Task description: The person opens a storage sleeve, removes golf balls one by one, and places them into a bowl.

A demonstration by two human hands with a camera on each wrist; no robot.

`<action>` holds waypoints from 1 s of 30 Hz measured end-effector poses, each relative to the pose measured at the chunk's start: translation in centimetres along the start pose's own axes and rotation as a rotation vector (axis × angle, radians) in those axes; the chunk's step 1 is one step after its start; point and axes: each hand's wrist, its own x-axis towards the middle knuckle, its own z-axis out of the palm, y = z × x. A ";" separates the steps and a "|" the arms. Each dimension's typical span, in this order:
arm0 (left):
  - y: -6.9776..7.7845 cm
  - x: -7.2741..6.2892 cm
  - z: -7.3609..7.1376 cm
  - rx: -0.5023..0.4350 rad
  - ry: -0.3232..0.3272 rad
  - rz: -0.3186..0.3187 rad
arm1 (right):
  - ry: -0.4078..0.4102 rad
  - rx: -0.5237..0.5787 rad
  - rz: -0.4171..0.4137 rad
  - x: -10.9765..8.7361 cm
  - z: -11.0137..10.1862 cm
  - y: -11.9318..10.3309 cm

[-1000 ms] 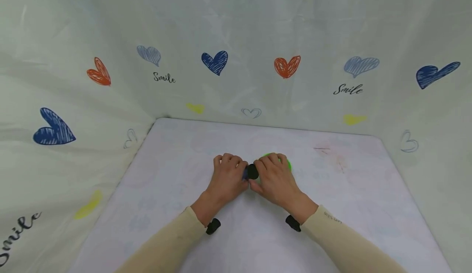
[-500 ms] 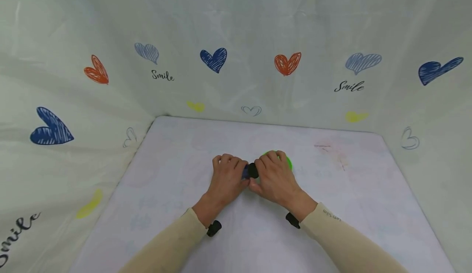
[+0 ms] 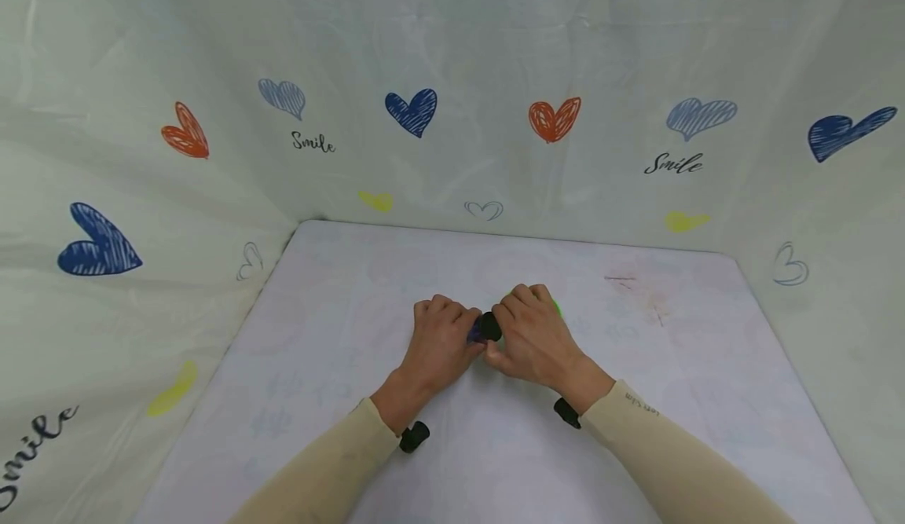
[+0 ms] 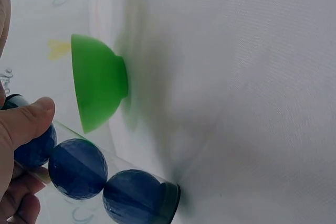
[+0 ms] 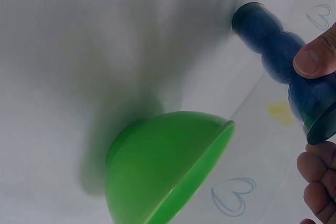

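Observation:
A clear tube [image 4: 79, 167] with three blue balls inside stands tilted, its dark base low by the table. My left hand [image 3: 440, 345] grips it, the thumb [image 4: 31, 121] pressed on its upper part. Between my hands in the head view shows the tube's dark cap [image 3: 490, 326]. My right hand [image 3: 535, 337] has its fingers curled against that upper end, seen as a dark disc [image 5: 321, 124] above the fingers [image 5: 314, 169] in the right wrist view. A green bowl [image 4: 100, 85] rests upright on the table beside the tube, mostly hidden behind my right hand in the head view.
The table [image 3: 353, 272] has a white cover with reddish marks [image 3: 646, 296] at the back right. Pale curtains [image 3: 481, 37] with hearts and "Smile" lettering close off the back and sides. A small black device [image 3: 415, 436] sits at each wrist.
Both hands shift slightly right with the tube. My right hand now covers more of the green bowl, leaving only a sliver of it in the head view.

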 end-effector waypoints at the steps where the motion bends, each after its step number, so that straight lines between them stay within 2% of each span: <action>1: 0.0 0.0 -0.1 -0.002 -0.010 -0.001 | -0.015 0.013 0.012 0.0 0.0 0.0; 8: -0.2 0.0 -0.4 -0.008 -0.072 -0.006 | -0.144 0.175 0.130 -0.2 -0.7 -0.1; 18: 0.1 -0.1 -0.4 -0.013 -0.056 -0.022 | -0.111 0.221 0.188 -0.1 -1.1 -0.7; 22: 0.3 -0.1 -0.2 -0.005 -0.031 -0.043 | -0.084 0.179 0.175 0.0 -1.1 -0.8; 30: 0.7 0.0 0.1 0.004 -0.010 -0.061 | 0.006 -0.041 0.033 0.3 -0.8 -0.9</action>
